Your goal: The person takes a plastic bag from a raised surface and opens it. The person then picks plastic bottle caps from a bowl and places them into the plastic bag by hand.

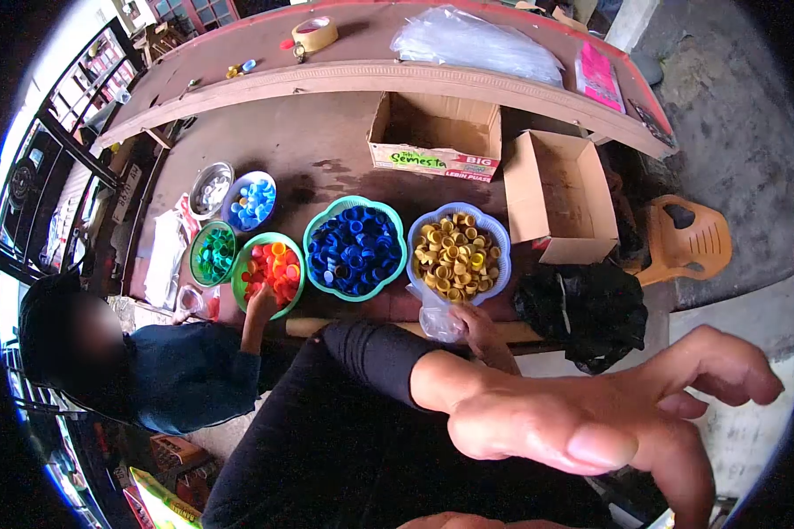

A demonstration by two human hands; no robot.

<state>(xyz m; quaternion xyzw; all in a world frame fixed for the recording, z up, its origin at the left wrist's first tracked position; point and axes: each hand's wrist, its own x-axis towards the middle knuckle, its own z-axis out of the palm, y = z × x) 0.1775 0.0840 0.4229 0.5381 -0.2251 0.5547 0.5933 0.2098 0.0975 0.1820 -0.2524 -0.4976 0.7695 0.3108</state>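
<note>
My left hand [582,419] is large in the foreground at the right, reaching across from a black sleeve. Its fingers are apart and bent, and nothing shows between them. Beyond it, my right hand [481,331] holds a clear plastic bag [441,323] at the near edge of a lilac bowl [412,236] of yellow-gold caps [457,256]. Its forearm is partly hidden behind my left hand. Left of that bowl, a turquoise bowl [310,231] holds dark blue caps [357,251].
A co-worker's hand [259,307] is in a green bowl of red caps [275,269]. Smaller bowls hold green caps [214,254], light blue caps [252,203] and whitish pieces [212,189]. Cardboard boxes [432,159], a black bag [582,309] and an orange chair [692,238] are around.
</note>
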